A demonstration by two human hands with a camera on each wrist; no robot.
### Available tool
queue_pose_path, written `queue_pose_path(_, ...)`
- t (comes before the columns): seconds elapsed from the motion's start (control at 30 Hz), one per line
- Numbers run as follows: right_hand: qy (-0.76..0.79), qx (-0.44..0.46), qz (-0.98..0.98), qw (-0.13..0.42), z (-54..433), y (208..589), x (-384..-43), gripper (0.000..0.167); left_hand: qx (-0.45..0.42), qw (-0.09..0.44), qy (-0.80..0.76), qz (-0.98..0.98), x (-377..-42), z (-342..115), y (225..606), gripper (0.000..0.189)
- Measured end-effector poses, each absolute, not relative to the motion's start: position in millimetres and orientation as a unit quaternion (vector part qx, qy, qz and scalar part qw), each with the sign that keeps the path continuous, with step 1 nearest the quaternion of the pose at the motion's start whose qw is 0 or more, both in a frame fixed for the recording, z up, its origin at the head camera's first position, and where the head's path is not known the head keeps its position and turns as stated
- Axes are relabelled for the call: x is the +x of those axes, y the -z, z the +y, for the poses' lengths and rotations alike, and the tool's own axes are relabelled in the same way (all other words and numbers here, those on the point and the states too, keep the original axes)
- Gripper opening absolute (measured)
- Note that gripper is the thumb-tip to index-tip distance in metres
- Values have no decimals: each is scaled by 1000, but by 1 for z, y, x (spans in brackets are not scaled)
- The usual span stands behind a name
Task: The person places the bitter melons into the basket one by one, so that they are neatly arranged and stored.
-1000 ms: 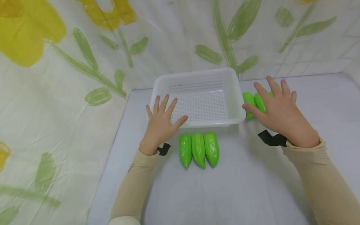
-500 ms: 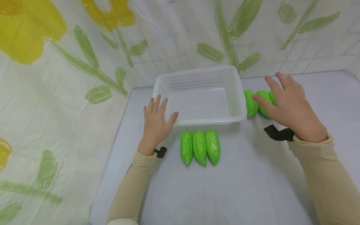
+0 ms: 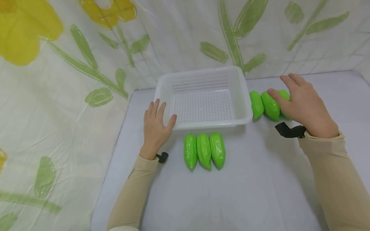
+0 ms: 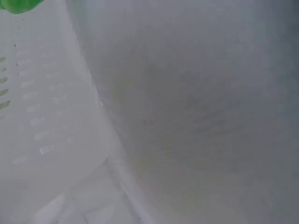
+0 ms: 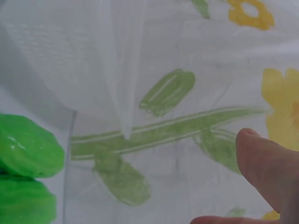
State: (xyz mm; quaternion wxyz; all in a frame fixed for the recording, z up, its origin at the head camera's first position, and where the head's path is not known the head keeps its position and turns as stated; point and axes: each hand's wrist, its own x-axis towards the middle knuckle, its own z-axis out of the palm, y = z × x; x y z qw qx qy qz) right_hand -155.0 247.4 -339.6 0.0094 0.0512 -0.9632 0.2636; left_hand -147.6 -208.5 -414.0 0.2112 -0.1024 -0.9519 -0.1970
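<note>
A white perforated plastic basket [image 3: 202, 107] sits at the back of the table with nothing inside it. Over its left front corner is my left hand [image 3: 156, 131], fingers extended and thumb spread along the front rim. My right hand [image 3: 307, 106] hovers at the right with slightly bent fingers, holding nothing. Partly under it in the head view lie three glossy green pepper-like vegetables [image 3: 270, 106], side by side just right of the basket. In front of the basket is another row of three, the middle green vegetable [image 3: 204, 151] having a curved tip.
A pale cloth covers the table [image 3: 231, 199]. Close behind the basket hangs a white curtain [image 3: 179, 38] with painted flowers, which continues down the left side. A black strap piece [image 3: 290, 131] sticks out at the right wrist.
My left hand has moved left, off the inside of the basket toward its corner. My right hand has shifted right, its fingers bending a little, and more of the right-hand green vegetables shows.
</note>
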Motion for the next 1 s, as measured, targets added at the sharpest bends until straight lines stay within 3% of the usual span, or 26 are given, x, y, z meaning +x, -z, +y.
queue_pose_path(0.2, -270, 33, -962, -8, 259, 348, -165, 85, -98, 241, 202, -944, -149, -213, 418, 68)
queue_pose_path(0.5, -270, 20, -963, -10, 278, 366, -177, 82, -83, 198, 208, -954, -150, -217, 420, 74)
queue_pose_path(1.0, -267, 18, -963, -35, 302, 398, -194, 75, -87, 179, 212, -957, -152, -218, 422, 76)
